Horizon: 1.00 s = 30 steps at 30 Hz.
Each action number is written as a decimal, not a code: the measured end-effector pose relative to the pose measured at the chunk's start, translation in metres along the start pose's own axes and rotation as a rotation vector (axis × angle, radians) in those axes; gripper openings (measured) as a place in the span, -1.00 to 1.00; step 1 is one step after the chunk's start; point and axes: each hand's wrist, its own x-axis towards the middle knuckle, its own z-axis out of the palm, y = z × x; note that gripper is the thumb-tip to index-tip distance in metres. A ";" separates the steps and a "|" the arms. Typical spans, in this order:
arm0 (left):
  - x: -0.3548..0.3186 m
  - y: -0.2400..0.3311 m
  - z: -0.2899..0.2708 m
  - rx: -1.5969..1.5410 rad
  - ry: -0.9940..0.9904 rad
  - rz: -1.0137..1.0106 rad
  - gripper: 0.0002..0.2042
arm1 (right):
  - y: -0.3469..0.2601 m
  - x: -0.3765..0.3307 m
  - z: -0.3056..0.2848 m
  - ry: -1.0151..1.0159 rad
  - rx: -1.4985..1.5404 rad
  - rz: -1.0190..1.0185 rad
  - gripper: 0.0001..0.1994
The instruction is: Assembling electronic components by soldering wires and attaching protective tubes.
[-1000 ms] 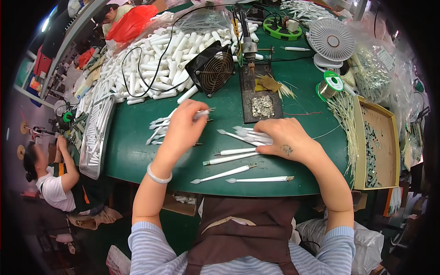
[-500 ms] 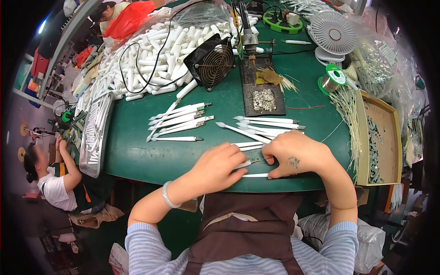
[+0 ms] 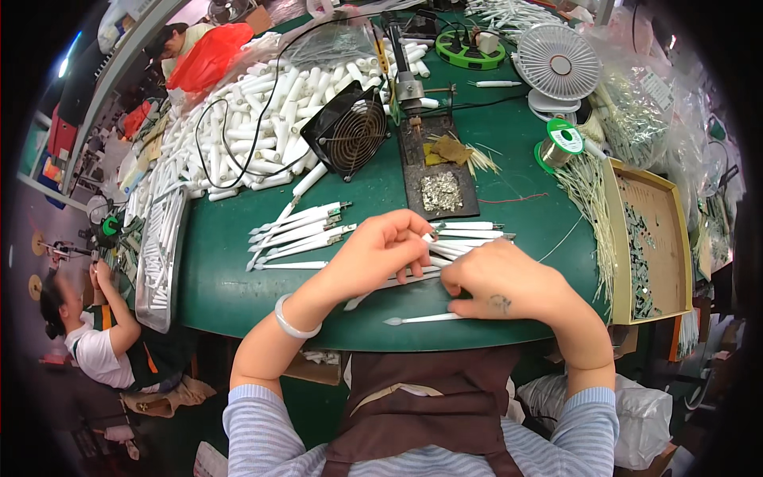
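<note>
From here I make out smooth plastic sticks [image 3: 296, 265], a faintly glossy tabletop [image 3: 230, 306], a matt cloth apron [image 3: 425, 413] and a crinkled, shiny red plastic bag [image 3: 208, 60].

A green surface [image 3: 214, 286] is stretching beneath the left fingers [image 3: 401, 225] and the right fingers [image 3: 463, 278]. A cluster of white sticks [image 3: 298, 231] is lying left of the left fingers, one stick crossing others. More white pieces [image 3: 469, 233] are lying just beyond the right fingers, and a single stick [image 3: 425, 319] is running leftward from under them. Beyond and left of the left fingers, a heap of white tubes [image 3: 262, 131] is spreading beside a black fan [image 3: 350, 131]. Straight beyond both hands' fingers, a dark plate [image 3: 415, 184] is resting. Right of and beyond the right fingers, a spool [image 3: 563, 139] and pale strands [image 3: 594, 215] are sitting near a shallow box [image 3: 675, 254].
</note>
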 end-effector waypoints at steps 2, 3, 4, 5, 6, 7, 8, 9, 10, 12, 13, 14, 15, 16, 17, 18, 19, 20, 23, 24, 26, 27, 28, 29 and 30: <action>0.013 -0.001 -0.004 -0.158 -0.035 -0.060 -0.84 | 0.004 0.001 -0.008 0.212 0.126 0.068 -0.87; 0.016 -0.001 -0.003 -0.205 -0.011 -0.038 -0.85 | 0.009 0.001 -0.013 0.281 0.137 0.113 -0.88; 0.019 -0.002 -0.004 -0.205 -0.013 -0.037 -0.85 | 0.013 0.002 -0.014 0.487 0.180 0.058 -0.89; 0.022 -0.004 -0.006 -0.270 -0.002 -0.033 -0.86 | 0.016 0.005 -0.014 0.582 0.235 0.099 -0.90; 0.025 -0.006 -0.007 -0.336 0.007 -0.028 -0.87 | 0.018 0.006 -0.015 0.678 0.288 0.143 -0.90; 0.026 -0.004 -0.005 -0.333 0.021 -0.036 -0.88 | 0.021 0.009 -0.013 0.676 0.286 0.145 -0.90; 0.028 -0.005 -0.004 -0.335 0.021 -0.035 -0.88 | 0.024 0.012 -0.010 0.746 0.291 0.105 -0.87; 0.029 -0.007 -0.004 -0.346 0.023 -0.024 -0.88 | 0.026 0.014 -0.007 0.817 0.295 0.065 -0.84; 0.030 -0.008 -0.004 -0.358 0.026 -0.013 -0.88 | 0.028 0.016 -0.004 0.816 0.294 0.066 -0.84; 0.030 -0.008 -0.003 -0.357 0.032 -0.012 -0.88 | 0.031 0.018 0.000 0.847 0.301 0.034 -0.80; 0.030 -0.009 -0.002 -0.356 0.039 -0.012 -0.88 | 0.032 0.019 0.001 0.845 0.302 0.035 -0.80; 0.030 -0.009 -0.002 -0.358 0.039 -0.013 -0.88 | 0.032 0.020 0.002 0.855 0.303 0.029 -0.81; 0.030 -0.009 -0.002 -0.370 0.039 -0.014 -0.88 | 0.032 0.022 0.002 0.865 0.305 0.021 -0.81; 0.029 -0.010 -0.002 -0.383 0.039 -0.015 -0.88 | 0.031 0.022 0.002 0.864 0.307 0.020 -0.81; 0.029 -0.011 -0.003 -0.383 0.040 -0.016 -0.88 | 0.030 0.022 0.001 0.856 0.311 0.038 -0.81; 0.029 -0.012 -0.003 -0.397 0.042 -0.015 -0.88 | 0.028 0.022 0.000 0.848 0.314 0.056 -0.80; 0.029 -0.014 -0.004 -0.411 0.044 -0.013 -0.88 | 0.026 0.021 -0.002 0.847 0.314 0.056 -0.80; 0.029 -0.015 -0.004 -0.411 0.046 -0.013 -0.88 | 0.025 0.019 -0.004 0.788 0.417 0.132 -0.78; 0.030 -0.016 -0.002 -0.428 0.068 0.015 -0.87 | 0.023 0.019 -0.004 0.722 0.571 0.211 -0.74; 0.029 -0.016 -0.001 -0.446 0.080 0.028 -0.86 | 0.023 0.019 -0.003 0.716 0.626 0.211 -0.72; 0.029 -0.016 0.000 -0.463 0.092 0.040 -0.86 | 0.024 0.019 -0.001 0.722 0.635 0.203 -0.71; 0.029 -0.017 0.000 -0.457 0.103 0.046 -0.85 | 0.025 0.020 0.000 0.728 0.645 0.194 -0.70; 0.029 -0.017 0.001 -0.451 0.114 0.052 -0.85 | 0.024 0.020 0.000 0.727 0.645 0.193 -0.70; 0.029 -0.017 0.001 -0.451 0.114 0.052 -0.85 | 0.023 0.020 0.000 0.727 0.674 0.196 -0.70; 0.029 -0.017 0.002 -0.437 0.128 0.064 -0.85 | 0.023 0.021 0.000 0.727 0.702 0.201 -0.70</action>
